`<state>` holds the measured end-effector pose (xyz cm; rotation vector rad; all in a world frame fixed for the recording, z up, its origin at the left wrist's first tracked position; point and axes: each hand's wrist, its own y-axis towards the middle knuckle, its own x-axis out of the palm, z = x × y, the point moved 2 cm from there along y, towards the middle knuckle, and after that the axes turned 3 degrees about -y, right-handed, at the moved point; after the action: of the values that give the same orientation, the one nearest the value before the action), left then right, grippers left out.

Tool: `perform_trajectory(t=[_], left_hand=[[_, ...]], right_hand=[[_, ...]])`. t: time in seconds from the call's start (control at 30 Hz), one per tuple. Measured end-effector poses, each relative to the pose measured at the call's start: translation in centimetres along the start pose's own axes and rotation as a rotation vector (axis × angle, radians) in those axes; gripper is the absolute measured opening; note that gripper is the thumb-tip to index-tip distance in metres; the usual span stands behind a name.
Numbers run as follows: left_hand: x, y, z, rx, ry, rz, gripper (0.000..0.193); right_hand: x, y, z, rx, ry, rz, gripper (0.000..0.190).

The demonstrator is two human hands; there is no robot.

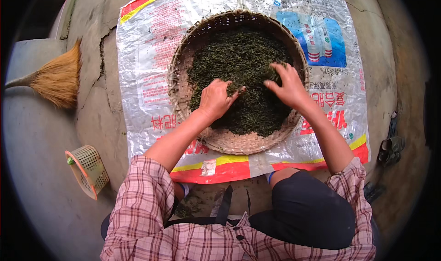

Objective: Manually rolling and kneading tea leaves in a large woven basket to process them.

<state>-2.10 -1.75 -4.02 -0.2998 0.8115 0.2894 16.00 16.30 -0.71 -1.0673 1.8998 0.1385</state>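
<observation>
A round woven bamboo basket (234, 144) lies before me with a heap of dark green shredded leaves (237, 58), probably tea, spread across its floor. My left hand (217, 97) is over the left-middle of the heap, with a small bunch of leaves between its thumb and curled fingers. Towards the basket's right wall, my right hand (288, 83) curves its thumb and fingers around another clump of leaves. Both hands are inside the rim, a short gap apart. Some fingertips are hidden by leaves.
Beneath the basket is a flattened, printed plastic sack (144, 61) on the cracked concrete floor (96, 123). A straw broom (58, 76) lies at left, above a perforated plastic basket (88, 171). Dark footwear (391, 149) sits at far right. My bent knee (310, 209) is close to the sack's near edge.
</observation>
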Motion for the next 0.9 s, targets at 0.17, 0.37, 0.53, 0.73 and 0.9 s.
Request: perform_trajectory(t=[0.17, 0.37, 0.53, 0.73, 0.9], left_hand=[[-0.8, -0.3, -0.9, 0.143, 0.099, 0.112, 0.027], [-2.3, 0.7, -0.2, -0.036, 0.273, -0.024, 0.053], [-3.9, 1.5, 2.0, -0.06, 0.481, -0.069, 0.038], [-2.8, 5.4, 0.5, 0.048, 0.378, 0.218, 0.018], [-1.2, 6.7, -0.8, 0.113, 0.417, 0.279, 0.017]], right_hand=[[2.2, -5.5, -2.6, -0.088, -0.467, -0.234, 0.073], [5.5, -6.3, -2.6, -0.386, -0.201, -0.218, 0.053], [3.9, -4.4, -4.3, -0.392, -0.07, -0.169, 0.03], [2.6, -5.0, -4.2, -0.448, -0.124, 0.037, 0.013], [1.6, -4.1, -3.4, -0.22, -0.105, 0.013, 0.024]])
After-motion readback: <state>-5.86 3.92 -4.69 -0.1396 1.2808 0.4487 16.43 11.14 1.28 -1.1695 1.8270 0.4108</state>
